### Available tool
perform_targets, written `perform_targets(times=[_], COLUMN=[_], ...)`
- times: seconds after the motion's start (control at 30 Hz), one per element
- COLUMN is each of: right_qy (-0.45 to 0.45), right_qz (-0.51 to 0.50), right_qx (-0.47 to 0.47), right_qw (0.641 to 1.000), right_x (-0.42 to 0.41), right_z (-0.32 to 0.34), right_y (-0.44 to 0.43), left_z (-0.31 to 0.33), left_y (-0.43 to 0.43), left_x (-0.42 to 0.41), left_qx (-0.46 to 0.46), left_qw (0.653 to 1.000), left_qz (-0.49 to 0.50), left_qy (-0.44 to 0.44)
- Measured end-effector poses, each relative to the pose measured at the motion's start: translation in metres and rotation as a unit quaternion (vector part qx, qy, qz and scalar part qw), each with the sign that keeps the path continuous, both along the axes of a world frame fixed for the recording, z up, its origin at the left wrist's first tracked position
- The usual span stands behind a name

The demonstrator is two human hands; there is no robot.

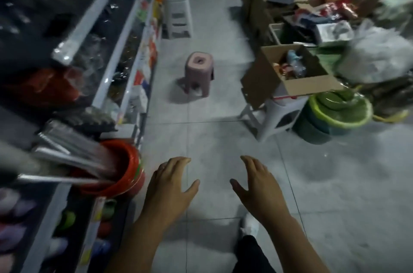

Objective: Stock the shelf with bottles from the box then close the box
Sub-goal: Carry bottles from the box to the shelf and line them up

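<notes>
Both hands are empty with fingers spread loose, the left hand (169, 185) and right hand (259, 185) held apart over the floor. The box (309, 84) stands open on a white stool (266, 118), well ahead to the right, with bottles (295, 65) inside. The shelf (125, 33) runs along the left.

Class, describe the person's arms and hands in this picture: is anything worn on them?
Both the left hand and the right hand are bare, without gloves. No rings, watch or bracelets show. The forearms are uncovered to the picture's lower edge; no sleeves.
</notes>
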State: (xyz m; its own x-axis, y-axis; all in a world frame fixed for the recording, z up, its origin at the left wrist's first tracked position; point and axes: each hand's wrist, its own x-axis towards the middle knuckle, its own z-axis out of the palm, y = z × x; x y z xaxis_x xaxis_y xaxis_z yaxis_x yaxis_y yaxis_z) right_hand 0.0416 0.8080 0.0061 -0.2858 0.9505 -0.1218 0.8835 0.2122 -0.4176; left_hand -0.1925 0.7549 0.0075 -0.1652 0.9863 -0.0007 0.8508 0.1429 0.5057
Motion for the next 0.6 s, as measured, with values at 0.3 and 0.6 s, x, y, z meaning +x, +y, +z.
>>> perform_targets(times=[0.3,0.6], right_qy=[0.0,0.012], right_qz=[-0.05,-0.089], right_qx=[-0.027,-0.021], right_qw=[0.998,0.996], right_x=[0.138,0.228], right_z=[-0.009,0.01], right_y=[0.179,0.378], left_z=[-0.009,0.008], left_y=[0.21,0.402], left_x=[0.151,0.236], left_qx=[-0.027,-0.027], left_qw=[0.997,0.996], left_qz=[-0.074,-0.08], left_qy=[0.012,0.02])
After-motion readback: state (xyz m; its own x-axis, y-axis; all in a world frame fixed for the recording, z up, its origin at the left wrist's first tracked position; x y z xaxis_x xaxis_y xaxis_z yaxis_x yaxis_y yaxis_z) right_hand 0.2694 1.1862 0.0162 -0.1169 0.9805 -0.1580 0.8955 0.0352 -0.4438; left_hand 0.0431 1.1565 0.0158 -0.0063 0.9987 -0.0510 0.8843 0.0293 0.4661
